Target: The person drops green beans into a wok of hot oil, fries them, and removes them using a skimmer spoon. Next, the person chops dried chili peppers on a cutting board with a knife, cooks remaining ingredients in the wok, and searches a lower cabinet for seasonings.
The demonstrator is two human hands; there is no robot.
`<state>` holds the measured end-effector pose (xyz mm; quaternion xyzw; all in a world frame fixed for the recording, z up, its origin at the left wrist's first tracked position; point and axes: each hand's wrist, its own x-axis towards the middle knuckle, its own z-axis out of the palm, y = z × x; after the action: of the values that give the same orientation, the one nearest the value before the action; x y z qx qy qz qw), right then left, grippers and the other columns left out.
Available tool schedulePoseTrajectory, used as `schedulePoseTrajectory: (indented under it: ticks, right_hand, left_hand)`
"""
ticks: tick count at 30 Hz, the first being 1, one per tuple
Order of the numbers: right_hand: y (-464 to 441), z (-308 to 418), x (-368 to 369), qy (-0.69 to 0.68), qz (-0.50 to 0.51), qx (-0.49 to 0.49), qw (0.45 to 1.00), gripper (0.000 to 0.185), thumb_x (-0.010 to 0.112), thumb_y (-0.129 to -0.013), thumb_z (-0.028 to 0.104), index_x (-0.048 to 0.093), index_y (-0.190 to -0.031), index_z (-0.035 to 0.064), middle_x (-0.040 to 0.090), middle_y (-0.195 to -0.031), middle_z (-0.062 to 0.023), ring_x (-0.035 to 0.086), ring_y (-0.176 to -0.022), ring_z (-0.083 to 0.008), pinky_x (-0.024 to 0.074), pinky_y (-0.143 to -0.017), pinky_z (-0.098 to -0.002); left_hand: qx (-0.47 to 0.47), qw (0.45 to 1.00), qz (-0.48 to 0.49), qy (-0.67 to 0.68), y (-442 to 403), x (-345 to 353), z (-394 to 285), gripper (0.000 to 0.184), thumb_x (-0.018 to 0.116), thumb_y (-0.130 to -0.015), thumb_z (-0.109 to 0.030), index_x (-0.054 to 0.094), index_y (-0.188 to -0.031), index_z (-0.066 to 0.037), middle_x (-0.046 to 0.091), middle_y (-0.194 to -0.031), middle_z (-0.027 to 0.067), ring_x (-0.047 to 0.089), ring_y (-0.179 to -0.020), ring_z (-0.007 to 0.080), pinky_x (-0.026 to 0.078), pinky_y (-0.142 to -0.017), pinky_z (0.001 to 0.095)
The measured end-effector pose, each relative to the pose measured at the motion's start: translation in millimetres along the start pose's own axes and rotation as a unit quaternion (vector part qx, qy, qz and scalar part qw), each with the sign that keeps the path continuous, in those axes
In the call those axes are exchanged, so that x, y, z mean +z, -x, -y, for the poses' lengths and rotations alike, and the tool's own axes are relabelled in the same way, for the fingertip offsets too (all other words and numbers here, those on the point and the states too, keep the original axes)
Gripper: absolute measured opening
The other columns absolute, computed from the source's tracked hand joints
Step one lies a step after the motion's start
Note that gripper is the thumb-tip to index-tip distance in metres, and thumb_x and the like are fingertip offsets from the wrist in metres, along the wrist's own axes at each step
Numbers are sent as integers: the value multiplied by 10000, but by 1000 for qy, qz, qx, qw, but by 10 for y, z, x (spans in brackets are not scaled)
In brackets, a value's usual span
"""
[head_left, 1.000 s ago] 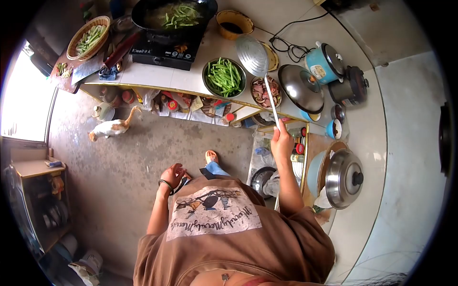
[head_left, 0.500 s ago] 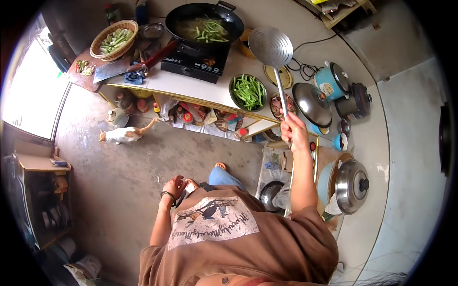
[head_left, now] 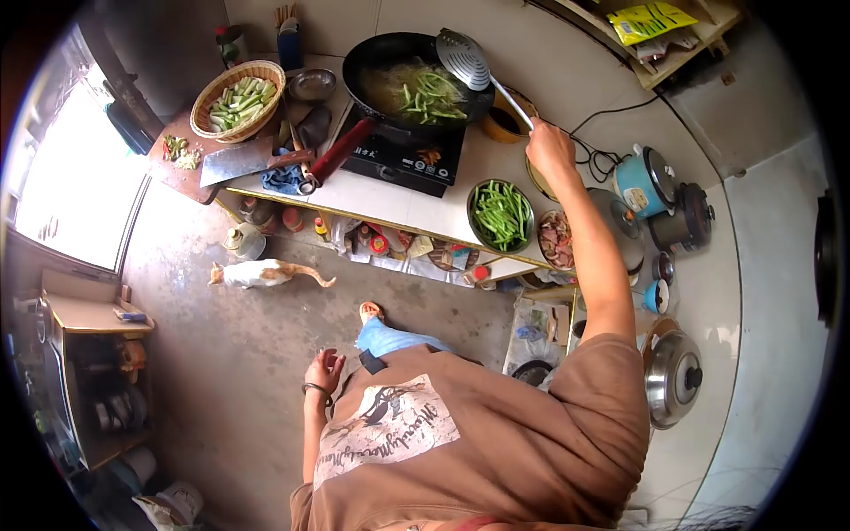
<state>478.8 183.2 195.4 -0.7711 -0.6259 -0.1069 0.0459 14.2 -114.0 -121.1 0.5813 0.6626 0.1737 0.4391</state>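
My right hand is closed round the handle of a slotted metal skimmer. The skimmer's round head is over the right rim of a black wok, near the green beans in its liquid. Under the wok is a black cooktop. A bowl of green beans stands in front of it, beside a bowl of sliced meat. Low by my body hangs my left hand, fingers loosely curled and apart, holding nothing.
At the left are a basket of cut vegetables and a cleaver on a board. Right of my arm stand a blue cooker and a steel lid. A cat is on the floor.
My right hand has moved forward with the skimmer, whose head went from above the counter to the wok's right edge. The view has shifted, showing more of the wok. My left hand stays low.
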Motion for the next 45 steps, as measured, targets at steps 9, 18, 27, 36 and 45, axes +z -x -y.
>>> schedulePoseTrajectory:
  ticks: [9, 18, 27, 36, 45]
  right_hand:
    - [-202, 147, -120, -177, 99, -33, 979, 215, 541, -884, 130, 614, -1051, 17, 638, -938, -230, 605, -901, -392, 464, -778, -452]
    - [389, 950, -1031, -85, 42, -34, 995, 247, 556, -866, 100, 596, -1107, 62, 643, -864, -208, 611, -832, -397, 479, -731, -477]
    - [694, 1556, -1013, 89, 51, -36, 994, 308, 569, -846, 99, 633, -1147, 86, 661, -759, -180, 654, -719, -341, 509, -649, -447]
    - [398, 1398, -459, 138, 12, 17, 990, 389, 566, -820, 70, 600, -1207, 78, 668, -732, -151, 667, -676, -309, 515, -593, -421]
    - [231, 1033, -345, 127, -11, 74, 989, 397, 555, -800, 47, 602, -1193, 65, 672, -770, -167, 674, -718, -310, 540, -648, -423]
  left_hand:
    - [-16, 999, -37, -21, -451, -461, 164, 368, 633, -869, -352, 603, -1066, -43, 699, -867, 120, 680, -805, 257, 528, -702, 356]
    - [57, 994, 88, -40, -1172, -872, 308, 348, 622, -866, -343, 607, -1059, -53, 706, -865, 116, 672, -838, 280, 499, -784, 374]
    - [83, 987, 112, -75, -1541, -1852, 652, 377, 631, -866, -344, 585, -1098, -50, 701, -886, 118, 683, -806, 246, 530, -711, 347]
    - [95, 986, 91, -107, -1666, -2135, 795, 364, 641, -860, -338, 594, -1071, -45, 696, -871, 137, 683, -813, 261, 529, -703, 355]
    - [68, 984, 145, -78, -1672, -1935, 712, 401, 638, -862, -337, 581, -1097, -17, 697, -881, 143, 688, -811, 255, 540, -718, 341]
